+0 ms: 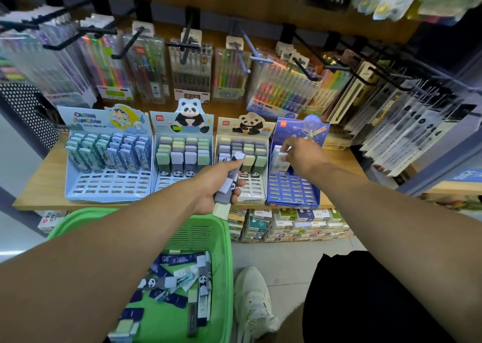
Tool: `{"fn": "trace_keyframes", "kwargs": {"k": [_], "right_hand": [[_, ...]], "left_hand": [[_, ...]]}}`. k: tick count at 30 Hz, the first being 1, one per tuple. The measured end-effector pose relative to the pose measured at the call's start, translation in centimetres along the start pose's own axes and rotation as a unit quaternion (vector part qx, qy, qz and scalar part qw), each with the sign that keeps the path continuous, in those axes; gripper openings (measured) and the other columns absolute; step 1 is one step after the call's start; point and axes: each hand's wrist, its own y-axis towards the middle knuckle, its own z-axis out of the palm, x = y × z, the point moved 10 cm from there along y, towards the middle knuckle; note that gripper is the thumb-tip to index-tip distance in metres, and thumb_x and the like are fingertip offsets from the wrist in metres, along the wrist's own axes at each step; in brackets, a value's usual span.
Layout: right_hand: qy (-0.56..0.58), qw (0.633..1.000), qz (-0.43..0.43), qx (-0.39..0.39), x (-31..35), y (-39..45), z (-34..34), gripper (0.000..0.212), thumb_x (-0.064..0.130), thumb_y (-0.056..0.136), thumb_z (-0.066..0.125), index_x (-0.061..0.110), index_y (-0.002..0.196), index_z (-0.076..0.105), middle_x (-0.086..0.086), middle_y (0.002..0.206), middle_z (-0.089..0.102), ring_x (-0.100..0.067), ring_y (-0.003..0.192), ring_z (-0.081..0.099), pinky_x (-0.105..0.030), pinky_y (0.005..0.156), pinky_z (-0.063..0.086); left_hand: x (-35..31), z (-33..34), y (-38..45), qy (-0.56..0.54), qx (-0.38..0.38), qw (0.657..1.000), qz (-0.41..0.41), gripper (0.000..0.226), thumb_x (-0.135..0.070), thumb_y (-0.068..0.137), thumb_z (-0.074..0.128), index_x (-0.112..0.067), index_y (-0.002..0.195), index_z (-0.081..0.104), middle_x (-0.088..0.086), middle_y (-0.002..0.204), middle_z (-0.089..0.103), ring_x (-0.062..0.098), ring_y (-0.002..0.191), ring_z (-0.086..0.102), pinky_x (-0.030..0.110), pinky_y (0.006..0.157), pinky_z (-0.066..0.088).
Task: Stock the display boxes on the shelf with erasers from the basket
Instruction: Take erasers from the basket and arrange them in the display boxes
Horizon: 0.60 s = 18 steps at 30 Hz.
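Wooden shelf (39, 183) carries display boxes (109, 186); both hands grip erasers, left hand (219, 186), right hand (303, 157).

A stationery shop aisle.

Packs of pens (189, 68) hang from black hooks (130, 42) across the top of the frame; below, four printed display boxes (108, 149) of erasers stand on a wooden shelf (39, 186), with stacked small boxes (287, 225) underneath at lower centre.

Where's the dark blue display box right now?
In the head view, the dark blue display box sits rightmost of four on the wooden shelf, beside the white panda box, under the right hand.
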Motion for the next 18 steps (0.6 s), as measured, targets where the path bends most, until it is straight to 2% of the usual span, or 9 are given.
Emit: {"fn": "trace_keyframes", "kwargs": {"k": [3, 7, 10, 14, 18], "right_hand": [[-0.010, 1.000, 0.006, 0.000, -0.1, 0.0, 0.0, 0.019, 0.011, 0.097, 0.059, 0.029, 0.091, 0.056, -0.008, 0.105, 0.066, -0.027, 0.094, 0.067, -0.036, 0.067, 0.055], [-0.029, 0.999, 0.000, 0.016, 0.4, 0.0, 0.1, 0.011, 0.021, 0.098, 0.062, 0.028, 0.090, 0.058, -0.004, 0.096, 0.066, -0.025, 0.083, 0.063, -0.036, 0.068, 0.051], [-0.046, 0.999, 0.011, -0.006, 0.0, 0.0, -0.3, 0.012, 0.018, 0.097, 0.060, 0.030, 0.096, 0.063, 0.001, 0.098, 0.067, -0.024, 0.086, 0.061, -0.034, 0.069, 0.048], [-0.052, 0.997, 0.013, -0.050, 0.3, -0.1, -1.2, 0.020, 0.025, 0.100, 0.058, 0.026, 0.113, 0.075, -0.007, 0.113, 0.072, -0.031, 0.102, 0.065, -0.044, 0.087, 0.056], [-0.080, 0.995, 0.001, -0.067, 1.1, 0.0, -1.5, 0.019, 0.025, 0.101, 0.058, 0.027, 0.115, 0.071, -0.005, 0.113, 0.071, -0.029, 0.102, 0.064, -0.040, 0.083, 0.054]], "left_hand": [[0.1, 0.1, -0.1, -0.006, -0.002, 1.000, -0.006, 0.028, -0.033, 0.098, 0.059, -0.009, 0.113, 0.058, 0.008, 0.080, 0.061, 0.017, 0.053, 0.052, 0.027, 0.045, 0.047], [0.2, -0.1, -0.1, -0.014, -0.006, 1.000, -0.015, 0.021, -0.029, 0.097, 0.059, -0.009, 0.103, 0.060, 0.007, 0.073, 0.063, 0.017, 0.051, 0.052, 0.026, 0.045, 0.047], [0.4, -0.1, 0.0, -0.018, -0.005, 1.000, -0.021, 0.020, -0.026, 0.097, 0.058, -0.008, 0.104, 0.061, 0.007, 0.071, 0.063, 0.017, 0.051, 0.052, 0.027, 0.046, 0.047], [0.3, 0.3, -0.3, -0.031, 0.013, 0.999, -0.026, 0.024, -0.026, 0.099, 0.054, -0.004, 0.107, 0.060, 0.007, 0.073, 0.059, 0.017, 0.055, 0.051, 0.027, 0.048, 0.047], [0.2, 0.3, -0.4, -0.047, 0.015, 0.998, -0.026, 0.028, -0.022, 0.101, 0.051, 0.000, 0.117, 0.060, 0.008, 0.078, 0.061, 0.016, 0.056, 0.054, 0.026, 0.049, 0.050]]}}
